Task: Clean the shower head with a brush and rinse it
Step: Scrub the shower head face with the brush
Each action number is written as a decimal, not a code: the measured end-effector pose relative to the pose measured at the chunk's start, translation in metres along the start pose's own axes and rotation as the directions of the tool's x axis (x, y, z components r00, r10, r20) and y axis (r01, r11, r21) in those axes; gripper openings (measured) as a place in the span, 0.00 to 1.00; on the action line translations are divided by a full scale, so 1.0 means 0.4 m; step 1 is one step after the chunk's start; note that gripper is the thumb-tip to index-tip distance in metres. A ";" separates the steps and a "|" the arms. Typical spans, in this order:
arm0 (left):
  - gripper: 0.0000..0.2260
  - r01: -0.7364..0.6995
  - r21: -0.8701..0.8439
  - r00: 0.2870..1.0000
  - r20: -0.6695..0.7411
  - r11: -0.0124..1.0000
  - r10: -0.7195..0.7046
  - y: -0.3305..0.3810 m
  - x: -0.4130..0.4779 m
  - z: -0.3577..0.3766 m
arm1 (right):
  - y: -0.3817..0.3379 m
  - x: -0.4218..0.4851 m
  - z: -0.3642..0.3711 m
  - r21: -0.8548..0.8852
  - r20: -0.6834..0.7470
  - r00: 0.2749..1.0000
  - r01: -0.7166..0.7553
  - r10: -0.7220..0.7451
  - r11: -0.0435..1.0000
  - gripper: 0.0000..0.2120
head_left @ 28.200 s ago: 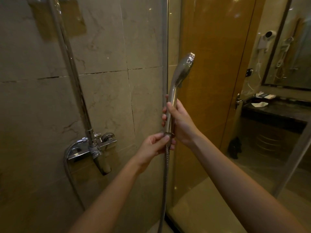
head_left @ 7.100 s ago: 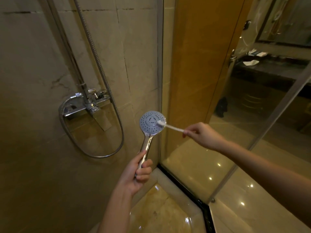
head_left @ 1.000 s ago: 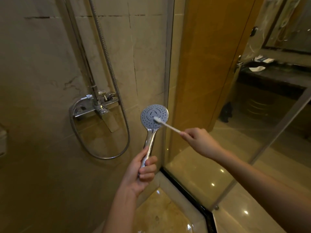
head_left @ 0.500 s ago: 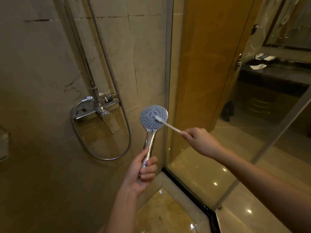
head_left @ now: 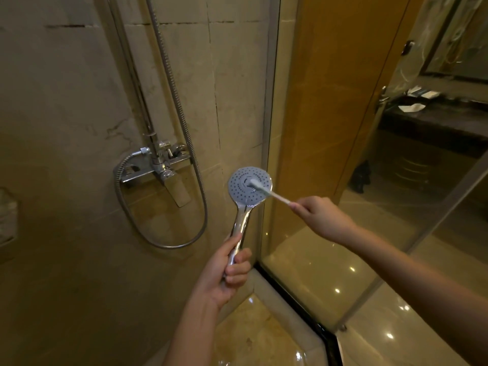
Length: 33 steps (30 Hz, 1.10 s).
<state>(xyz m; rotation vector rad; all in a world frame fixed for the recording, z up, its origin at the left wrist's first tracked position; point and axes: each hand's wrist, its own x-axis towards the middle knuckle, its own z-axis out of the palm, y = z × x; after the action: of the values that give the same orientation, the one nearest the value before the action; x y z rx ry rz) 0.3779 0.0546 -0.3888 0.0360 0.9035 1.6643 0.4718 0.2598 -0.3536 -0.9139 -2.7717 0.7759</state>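
The chrome shower head (head_left: 244, 192) stands upright with its round grey spray face turned toward me. My left hand (head_left: 227, 273) grips its handle from below. A slim white brush (head_left: 266, 190) lies across the spray face, its bristled tip near the centre. My right hand (head_left: 320, 216) pinches the brush's handle end, to the right of the head. The metal hose (head_left: 184, 143) loops down from above, past the wall tap, and back toward the handle.
A chrome mixer tap (head_left: 155, 167) with a riser pipe is fixed to the tiled wall at left. The glass shower screen (head_left: 317, 154) stands right behind the shower head. A dark vanity counter (head_left: 435, 120) lies beyond the glass at right.
The brush tip has shifted slightly left and up across the spray face over the last second. My left hand keeps the same grip on the handle.
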 end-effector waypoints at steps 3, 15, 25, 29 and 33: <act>0.10 0.003 0.006 1.000 0.009 1.000 -0.004 -0.002 0.005 -0.005 | 0.005 0.006 -0.005 0.007 -0.010 1.000 -0.017 0.018 1.000 0.20; 0.11 0.033 0.063 0.999 -0.009 0.997 -0.033 -0.015 0.015 -0.006 | 0.011 -0.006 0.014 0.019 0.036 0.999 -0.038 0.037 0.999 0.20; 0.06 -0.077 0.064 0.996 -0.035 0.995 0.080 -0.015 0.017 -0.003 | 0.023 0.006 0.014 -0.009 0.016 0.999 -0.040 0.040 0.999 0.21; 0.07 -0.075 0.070 0.994 -0.080 0.995 0.080 -0.021 0.013 -0.011 | 0.012 0.011 0.025 -0.004 0.025 0.999 -0.039 0.039 0.999 0.22; 0.08 -0.086 0.080 0.993 -0.076 0.993 0.092 -0.012 0.012 -0.009 | 0.012 0.018 0.041 0.050 0.019 0.999 -0.027 0.026 0.998 0.22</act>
<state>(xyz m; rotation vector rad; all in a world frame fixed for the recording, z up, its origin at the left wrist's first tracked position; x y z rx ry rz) 0.3786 0.0569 -0.3962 0.0639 1.0387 1.7233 0.4639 0.2603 -0.3703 -0.9414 -2.7474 0.8577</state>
